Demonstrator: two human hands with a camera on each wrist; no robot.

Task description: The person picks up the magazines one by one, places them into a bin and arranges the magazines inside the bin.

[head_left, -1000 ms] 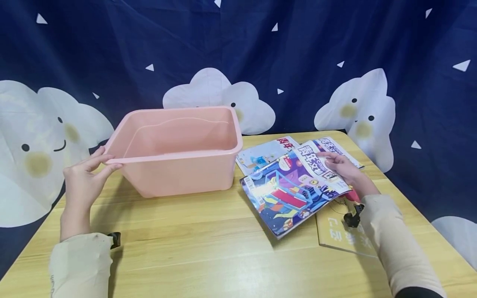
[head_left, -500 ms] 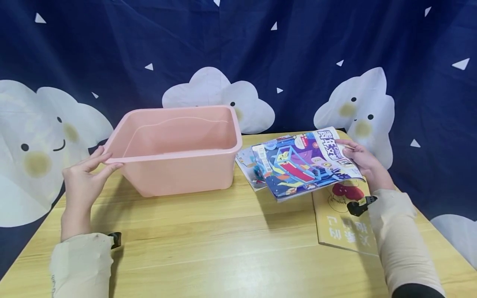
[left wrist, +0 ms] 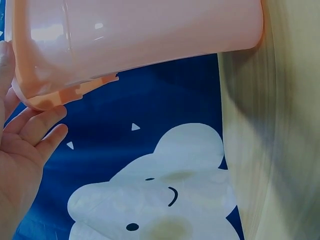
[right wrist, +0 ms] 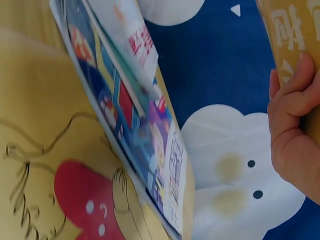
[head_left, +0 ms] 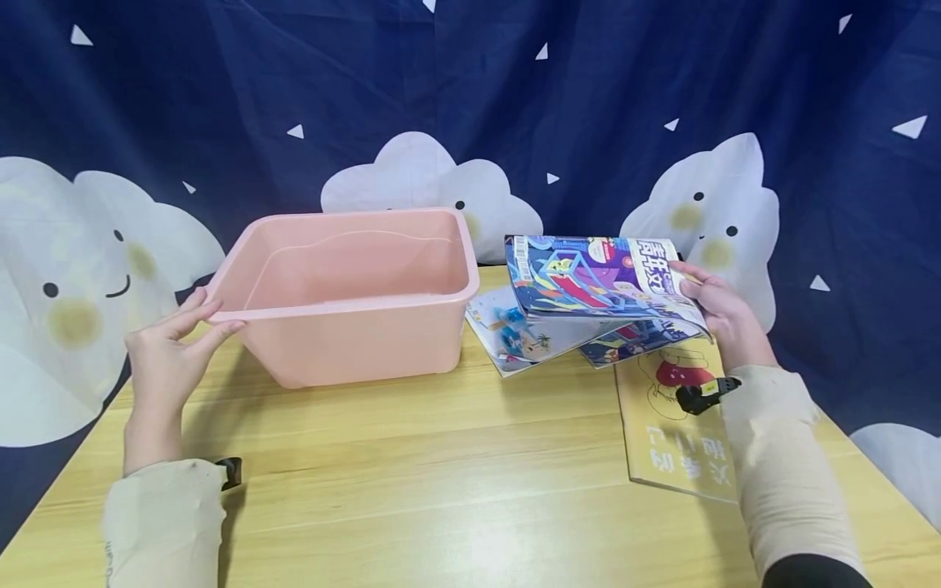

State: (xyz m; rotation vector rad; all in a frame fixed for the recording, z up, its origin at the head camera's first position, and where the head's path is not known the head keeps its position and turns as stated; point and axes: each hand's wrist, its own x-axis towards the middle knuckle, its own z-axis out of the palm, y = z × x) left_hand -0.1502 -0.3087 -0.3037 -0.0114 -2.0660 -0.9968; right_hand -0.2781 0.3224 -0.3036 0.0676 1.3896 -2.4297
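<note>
A pink plastic bin [head_left: 360,347] stands on the table's left half, its inside bare where visible. My left hand [head_left: 163,359] pinches its near left rim corner; the left wrist view shows fingers [left wrist: 47,122] beneath the rim. On the right, my right hand [head_left: 724,318] holds up a purple-blue magazine [head_left: 577,282] by its right edge, thumb on the cover. Its yellow underside [right wrist: 287,35] appears in the right wrist view. Below lie a pale magazine [head_left: 525,343] and another purple-blue one [head_left: 635,339], both partly covered by the held magazine in the head view.
A yellow book [head_left: 672,449] with a red drawing lies toward the right table edge, partly behind the right forearm. The wooden table [head_left: 412,474] backs onto a dark blue curtain [head_left: 588,98] with cloud faces.
My right hand has lifted the purple-blue magazine back and upward, tilting it. The similar magazine beneath and more of the yellow book now show. The left hand and bin stay nearly still.
</note>
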